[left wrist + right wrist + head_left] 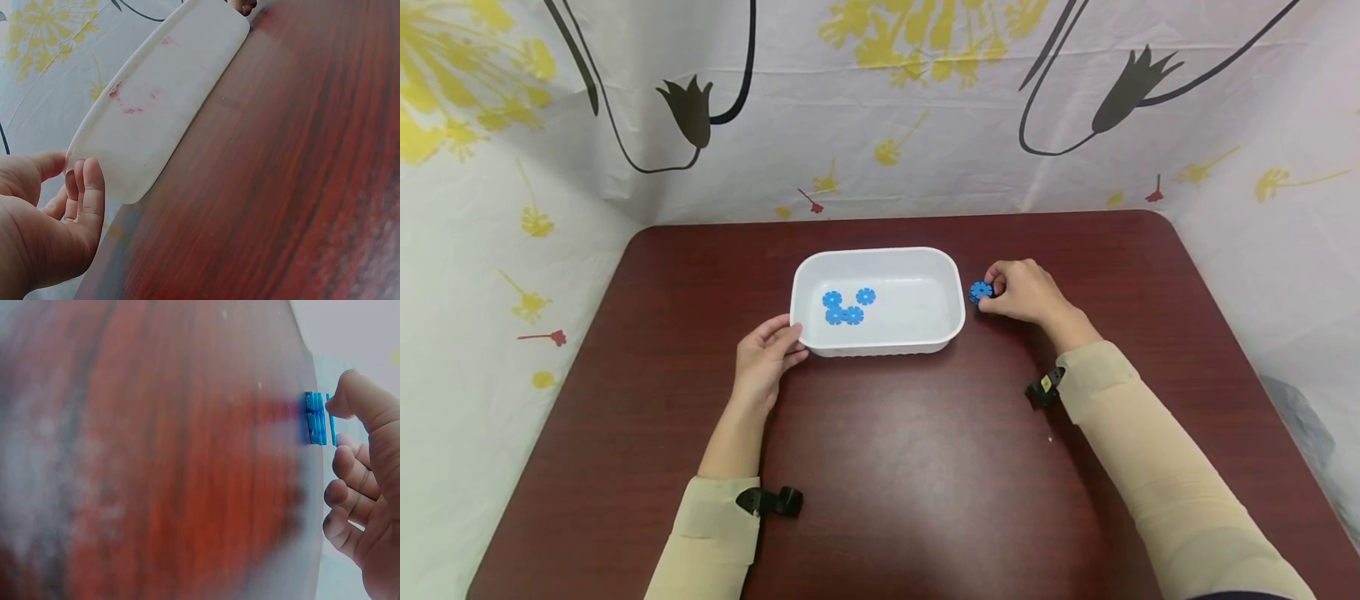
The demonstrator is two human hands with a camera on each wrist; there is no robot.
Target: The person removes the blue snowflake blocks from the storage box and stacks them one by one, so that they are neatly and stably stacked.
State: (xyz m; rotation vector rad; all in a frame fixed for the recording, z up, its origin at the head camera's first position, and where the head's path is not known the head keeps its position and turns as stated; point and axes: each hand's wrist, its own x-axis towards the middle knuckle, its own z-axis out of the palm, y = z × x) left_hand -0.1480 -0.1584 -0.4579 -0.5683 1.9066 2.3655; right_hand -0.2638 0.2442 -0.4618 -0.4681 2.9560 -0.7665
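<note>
A white rectangular tray [917, 308] stands on the table with several blue notched discs [853, 315] in its left half. My left hand [762, 360] grips the tray's left end, thumb at the rim; in the left wrist view the hand [56, 225] is at the near end of the tray [156, 100]. Right of the tray, my right hand [1026, 293] pinches a blue disc [981, 291]. The right wrist view shows that thin disc [332, 420] between thumb and finger of the hand [375, 481], just above a small stack of blue discs [315, 419] on the table.
The dark red-brown table [865, 467] carries the tray near its back edge. Behind and at both sides hangs a white cloth [880, 167] with yellow and grey plant prints.
</note>
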